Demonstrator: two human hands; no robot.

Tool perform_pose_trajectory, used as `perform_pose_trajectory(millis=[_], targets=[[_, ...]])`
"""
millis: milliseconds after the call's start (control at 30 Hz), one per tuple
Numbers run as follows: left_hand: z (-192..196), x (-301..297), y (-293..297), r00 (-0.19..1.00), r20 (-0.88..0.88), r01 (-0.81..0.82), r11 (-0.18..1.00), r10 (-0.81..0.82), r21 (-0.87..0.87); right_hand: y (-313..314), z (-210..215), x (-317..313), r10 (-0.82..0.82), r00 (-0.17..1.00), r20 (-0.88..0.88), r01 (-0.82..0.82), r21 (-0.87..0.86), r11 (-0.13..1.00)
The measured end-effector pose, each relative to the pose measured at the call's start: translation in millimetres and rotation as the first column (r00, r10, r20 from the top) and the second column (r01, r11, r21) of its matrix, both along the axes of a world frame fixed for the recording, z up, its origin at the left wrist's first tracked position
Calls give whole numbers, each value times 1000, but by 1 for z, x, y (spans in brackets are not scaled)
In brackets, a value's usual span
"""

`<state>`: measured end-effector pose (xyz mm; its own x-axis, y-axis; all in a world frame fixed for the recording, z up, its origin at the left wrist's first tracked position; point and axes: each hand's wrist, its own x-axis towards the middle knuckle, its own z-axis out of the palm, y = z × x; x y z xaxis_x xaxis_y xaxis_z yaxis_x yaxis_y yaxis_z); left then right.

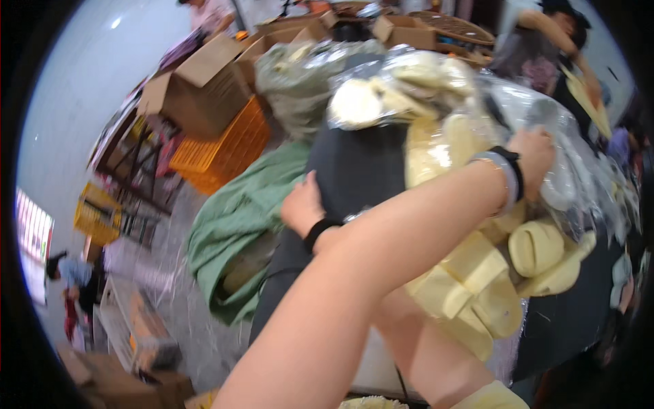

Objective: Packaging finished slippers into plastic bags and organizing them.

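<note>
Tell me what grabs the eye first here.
A big clear plastic bag stuffed with pale yellow foam slippers fills the centre and right; the right hand grips its top. The left hand presses a dark bundle beside it, with an orange crate behind at left.

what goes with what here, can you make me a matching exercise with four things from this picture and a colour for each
Things:
1. plastic bag of foam slippers
2. crate
3. cloth
4. wristband on the left hand

Colours:
a. green
b. black
c. pale yellow
d. orange

Pairs: 1-c, 2-d, 3-a, 4-b
</note>
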<state>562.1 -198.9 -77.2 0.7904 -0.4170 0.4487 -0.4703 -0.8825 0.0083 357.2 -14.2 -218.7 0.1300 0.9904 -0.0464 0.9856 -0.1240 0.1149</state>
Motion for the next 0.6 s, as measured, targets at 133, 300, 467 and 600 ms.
perform_pose_trajectory(millis=[133,300,467,600], targets=[[3,-51,47,866,490,157,984,-95,-87,13,-3,10,44,999,10,-42,-159,986],[34,-246,192,964,-76,-267,926,256,-267,-8,-7,37,-25,998,61,17,116,993],[-157,-422,308,326,-811,-934,299,486,-196,-9,14,24,56,993,108,-37,-165,986],[-365,-469,304,123,-908,-986,-51,400,-157,-12,12,22,116,991,68,-112,-57,992]])
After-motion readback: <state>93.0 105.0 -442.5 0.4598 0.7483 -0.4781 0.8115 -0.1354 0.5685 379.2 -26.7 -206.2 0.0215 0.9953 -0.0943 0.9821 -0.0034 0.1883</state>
